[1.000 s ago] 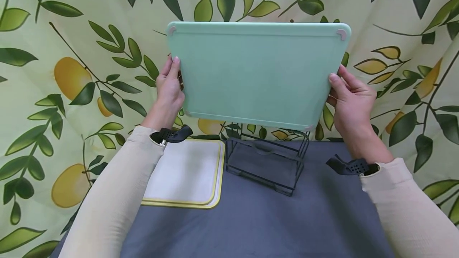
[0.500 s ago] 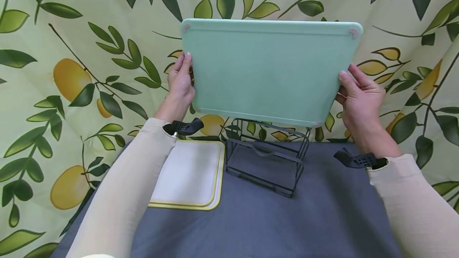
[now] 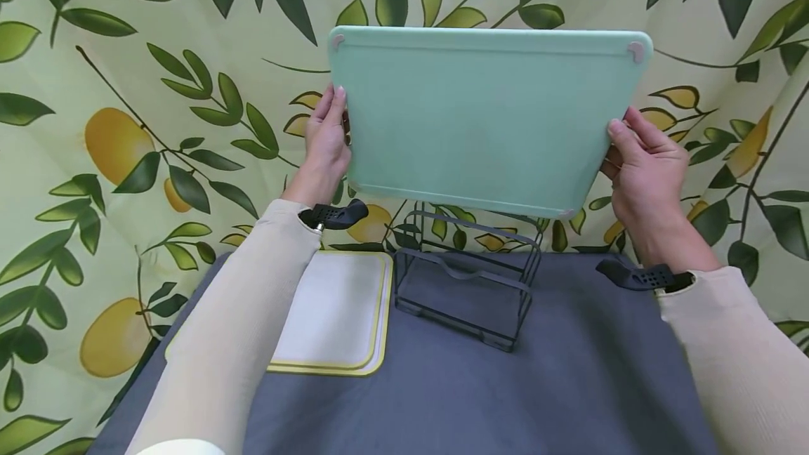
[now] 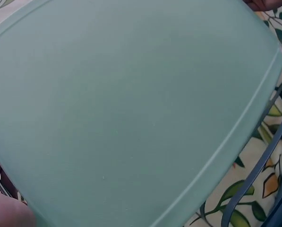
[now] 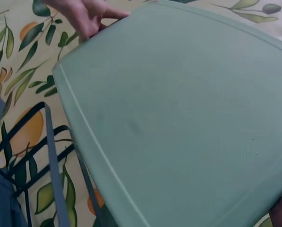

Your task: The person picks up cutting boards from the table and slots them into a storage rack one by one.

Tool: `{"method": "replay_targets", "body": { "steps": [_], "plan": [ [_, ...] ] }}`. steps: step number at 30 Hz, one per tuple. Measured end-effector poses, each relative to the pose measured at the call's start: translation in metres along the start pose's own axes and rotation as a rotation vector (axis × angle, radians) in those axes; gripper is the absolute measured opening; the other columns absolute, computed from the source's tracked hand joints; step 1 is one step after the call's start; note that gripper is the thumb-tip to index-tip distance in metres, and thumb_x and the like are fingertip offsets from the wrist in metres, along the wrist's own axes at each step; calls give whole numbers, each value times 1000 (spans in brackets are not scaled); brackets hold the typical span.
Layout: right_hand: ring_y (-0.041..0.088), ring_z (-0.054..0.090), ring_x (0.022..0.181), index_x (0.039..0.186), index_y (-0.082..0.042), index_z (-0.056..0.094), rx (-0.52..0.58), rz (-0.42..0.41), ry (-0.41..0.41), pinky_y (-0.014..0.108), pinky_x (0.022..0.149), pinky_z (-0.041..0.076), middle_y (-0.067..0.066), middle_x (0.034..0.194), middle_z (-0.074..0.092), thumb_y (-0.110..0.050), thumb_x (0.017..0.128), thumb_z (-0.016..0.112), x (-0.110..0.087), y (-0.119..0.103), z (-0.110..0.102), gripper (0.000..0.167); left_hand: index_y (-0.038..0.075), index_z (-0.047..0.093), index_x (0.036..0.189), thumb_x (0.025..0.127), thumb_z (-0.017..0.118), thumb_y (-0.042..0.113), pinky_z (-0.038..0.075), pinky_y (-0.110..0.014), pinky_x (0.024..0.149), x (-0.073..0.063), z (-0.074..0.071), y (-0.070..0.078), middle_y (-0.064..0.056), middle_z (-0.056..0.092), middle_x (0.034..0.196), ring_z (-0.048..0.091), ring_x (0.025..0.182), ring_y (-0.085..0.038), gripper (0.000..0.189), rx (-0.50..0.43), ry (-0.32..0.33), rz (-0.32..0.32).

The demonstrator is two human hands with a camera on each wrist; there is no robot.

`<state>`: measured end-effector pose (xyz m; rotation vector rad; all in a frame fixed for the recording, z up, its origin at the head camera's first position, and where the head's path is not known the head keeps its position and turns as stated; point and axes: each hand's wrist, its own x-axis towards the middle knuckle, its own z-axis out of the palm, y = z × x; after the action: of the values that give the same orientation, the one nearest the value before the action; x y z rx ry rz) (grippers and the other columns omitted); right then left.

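Observation:
A mint-green cutting board [image 3: 483, 118] with small pinkish corner pads is held up in the air, its broad face turned toward me. My left hand [image 3: 326, 142] grips its left short edge, thumb on the front face. On the opposite edge, my right hand [image 3: 651, 167] pinches it the same way, fingers behind. Below the board stands a black wire rack [image 3: 464, 286], and the board's lower edge overlaps the rack's top in the head view. The board fills most of the left wrist view, where the rack's bars [image 4: 254, 179] show at the right.
To the left of the rack, white boards with yellow rims [image 3: 335, 311] lie stacked on the dark blue-grey tablecloth [image 3: 455, 399], partly behind my left sleeve [image 3: 234, 328]. A curtain [image 3: 208, 244] printed with leaves and lemons hangs behind the table.
Both hands have carried the green board to the right and slightly upward. The hold on it stays the same, and the rack and white boards have stayed in place.

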<state>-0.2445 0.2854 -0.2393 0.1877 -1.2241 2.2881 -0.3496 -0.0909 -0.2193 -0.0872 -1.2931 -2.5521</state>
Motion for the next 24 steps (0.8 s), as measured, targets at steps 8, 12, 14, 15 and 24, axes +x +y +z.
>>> {"method": "replay_targets", "body": {
  "steps": [8,12,14,15,24],
  "plan": [
    [21,78,84,126,-1,70,4,-37,-35,30,64,62,10,97,80,4,85,76,5,-8,-4,41,20,61,141,100,63,22,45,-23,94,3,8,-8,7,64,104,58,96,-8,41,-40,-36,-15],
    [22,78,84,127,0,69,1,-41,-49,31,64,62,11,99,80,4,84,77,7,-9,-5,43,22,59,143,100,63,24,44,-24,99,5,11,-9,7,63,110,56,100,-8,43,-33,-42,-17],
    [22,78,84,127,0,69,-2,-44,-48,31,64,62,11,100,80,3,84,77,8,-9,-5,44,22,59,143,100,63,25,44,-24,97,6,12,-10,7,62,109,56,99,-9,44,-32,-40,-21],
    [22,78,84,127,-1,69,-4,-44,-48,31,64,62,10,101,80,3,84,77,8,-8,-6,44,22,58,144,100,63,25,44,-24,97,7,12,-11,7,62,107,55,98,-9,44,-29,-41,-20],
    [21,77,86,128,-2,69,-36,-64,-34,31,68,61,10,99,80,1,83,79,9,-1,-14,46,18,59,143,100,63,23,44,-21,89,13,15,-20,7,63,96,55,91,-8,43,-30,-32,1]
  ]
}}
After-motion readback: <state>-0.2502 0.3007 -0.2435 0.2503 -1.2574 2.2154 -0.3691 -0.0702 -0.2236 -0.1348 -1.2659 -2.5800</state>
